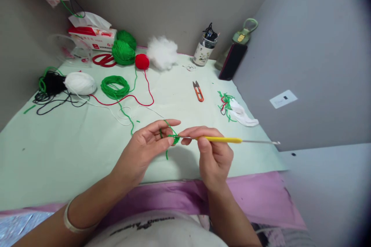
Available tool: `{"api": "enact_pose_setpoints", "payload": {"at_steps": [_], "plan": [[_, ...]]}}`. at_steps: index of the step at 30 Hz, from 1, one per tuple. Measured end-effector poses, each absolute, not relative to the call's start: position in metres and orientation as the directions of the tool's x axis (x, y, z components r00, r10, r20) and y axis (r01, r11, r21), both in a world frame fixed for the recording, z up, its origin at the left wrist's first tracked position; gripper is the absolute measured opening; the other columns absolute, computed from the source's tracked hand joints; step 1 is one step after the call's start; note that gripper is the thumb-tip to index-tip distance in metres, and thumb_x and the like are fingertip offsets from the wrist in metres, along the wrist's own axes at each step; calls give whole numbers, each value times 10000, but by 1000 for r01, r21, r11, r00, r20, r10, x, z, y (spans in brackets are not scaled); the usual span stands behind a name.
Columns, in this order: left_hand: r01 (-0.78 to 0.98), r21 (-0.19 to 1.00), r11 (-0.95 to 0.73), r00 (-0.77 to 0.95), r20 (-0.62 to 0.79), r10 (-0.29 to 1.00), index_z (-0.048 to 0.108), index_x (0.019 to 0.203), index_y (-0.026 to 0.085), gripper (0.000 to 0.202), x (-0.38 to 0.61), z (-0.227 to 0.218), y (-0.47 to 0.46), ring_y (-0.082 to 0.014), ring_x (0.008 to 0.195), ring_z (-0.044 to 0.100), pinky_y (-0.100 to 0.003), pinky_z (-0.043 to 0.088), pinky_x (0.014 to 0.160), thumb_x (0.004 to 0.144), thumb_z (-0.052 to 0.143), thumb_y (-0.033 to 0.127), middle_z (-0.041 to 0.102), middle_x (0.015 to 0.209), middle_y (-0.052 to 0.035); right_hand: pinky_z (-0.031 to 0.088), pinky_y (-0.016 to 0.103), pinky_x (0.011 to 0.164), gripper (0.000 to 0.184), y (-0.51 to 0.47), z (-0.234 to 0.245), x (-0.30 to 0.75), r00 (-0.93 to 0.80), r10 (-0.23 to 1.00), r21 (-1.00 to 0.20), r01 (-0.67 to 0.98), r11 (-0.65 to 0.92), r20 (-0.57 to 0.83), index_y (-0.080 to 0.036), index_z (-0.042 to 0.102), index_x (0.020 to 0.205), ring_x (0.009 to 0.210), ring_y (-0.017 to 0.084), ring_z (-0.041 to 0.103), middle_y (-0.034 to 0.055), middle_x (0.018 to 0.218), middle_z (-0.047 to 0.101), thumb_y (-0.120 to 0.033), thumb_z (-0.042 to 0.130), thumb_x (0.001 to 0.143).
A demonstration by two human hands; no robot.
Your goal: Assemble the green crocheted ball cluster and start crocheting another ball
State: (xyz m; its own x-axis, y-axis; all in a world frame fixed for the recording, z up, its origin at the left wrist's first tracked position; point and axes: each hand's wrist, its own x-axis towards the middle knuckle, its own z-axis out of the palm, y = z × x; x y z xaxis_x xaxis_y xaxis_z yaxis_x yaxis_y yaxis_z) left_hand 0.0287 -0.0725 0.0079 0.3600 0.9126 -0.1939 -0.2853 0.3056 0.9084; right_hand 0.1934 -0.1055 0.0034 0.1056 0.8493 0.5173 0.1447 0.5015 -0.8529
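My left hand (147, 144) pinches a small piece of green crochet work (174, 139), with green yarn looped over its forefinger. The yarn strand (127, 117) trails back across the table to a flat green coil (115, 86). My right hand (213, 154) grips a crochet hook by its yellow handle (220, 139). The hook's metal tip sits in the green stitches between both hands. The other metal end (261, 142) sticks out to the right.
On the pale green table cover (72, 150) lie a white yarn ball (80, 83), black yarn (52, 85), green yarn balls (123, 48), a red ball (142, 61), white stuffing (162, 53), orange snips (198, 91), yarn scraps (232, 108), a tissue box (92, 36), a jar (204, 51).
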Motion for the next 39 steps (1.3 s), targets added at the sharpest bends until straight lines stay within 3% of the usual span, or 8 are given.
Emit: {"api": "enact_pose_setpoints", "payload": {"at_steps": [6, 9, 13, 17, 22, 27, 33, 39], "plan": [[-328, 913, 241, 298, -142, 944, 755, 1155, 288, 376, 35, 9, -76, -123, 811, 560, -222, 480, 772, 785, 803, 240, 590, 815, 22, 604, 364, 772, 300, -110, -7, 189, -108, 659, -494, 576, 652, 744, -259, 648, 1205, 956, 208, 713, 79, 1064, 738, -121, 537, 963], [-417, 823, 386, 382, -227, 896, 731, 1205, 268, 405, 37, 9, -75, -112, 780, 580, -219, 496, 780, 804, 789, 249, 626, 793, 24, 599, 339, 777, 378, -109, -12, 188, -138, 611, -370, 686, 627, 780, -313, 667, 1233, 975, 200, 699, 64, 1095, 718, -101, 590, 930], [-496, 661, 564, 473, -339, 813, 748, 1176, 218, 359, 34, 11, -70, -105, 809, 611, -230, 515, 842, 817, 772, 226, 680, 872, -6, 585, 345, 758, 301, -107, -6, 189, 53, 696, -622, 500, 602, 716, -264, 707, 1142, 911, 186, 682, 58, 1008, 712, -90, 555, 949], [-480, 739, 472, 427, -273, 862, 748, 1177, 246, 384, 34, 12, -69, -106, 830, 610, -233, 502, 855, 797, 792, 201, 670, 866, 8, 565, 321, 663, 224, -103, 3, 186, 195, 792, -814, 200, 545, 578, -239, 722, 989, 777, 160, 659, 36, 893, 701, -126, 528, 977], [-420, 842, 339, 360, -188, 914, 744, 1185, 262, 413, 40, 10, -74, -120, 863, 598, -228, 479, 835, 780, 820, 230, 663, 862, 11, 595, 351, 748, 264, -103, -3, 184, 103, 772, -753, 331, 568, 627, -260, 716, 1089, 904, 189, 693, 48, 982, 728, -98, 551, 960], [-471, 747, 469, 443, -259, 858, 731, 1211, 232, 405, 39, 7, -72, -116, 807, 596, -241, 495, 809, 812, 793, 259, 672, 868, -4, 604, 355, 795, 369, -108, -10, 185, -15, 685, -551, 580, 600, 729, -301, 692, 1223, 996, 203, 698, 67, 1111, 713, -93, 593, 935], [-490, 701, 518, 476, -282, 833, 780, 1102, 202, 287, 35, 6, -66, -73, 745, 576, -181, 486, 735, 818, 780, 239, 630, 842, 9, 557, 312, 633, 198, -101, -1, 192, 233, 829, -861, 149, 486, 508, -243, 741, 983, 711, 150, 647, 34, 863, 692, -184, 552, 981], [-411, 830, 377, 420, -194, 886, 771, 1095, 280, 293, 36, 7, -74, -113, 905, 641, -221, 484, 864, 808, 801, 228, 717, 941, 7, 557, 312, 704, 185, -99, -1, 188, 152, 883, -894, -1, 449, 444, -245, 770, 983, 830, 162, 670, 48, 967, 744, -178, 598, 961]]}}
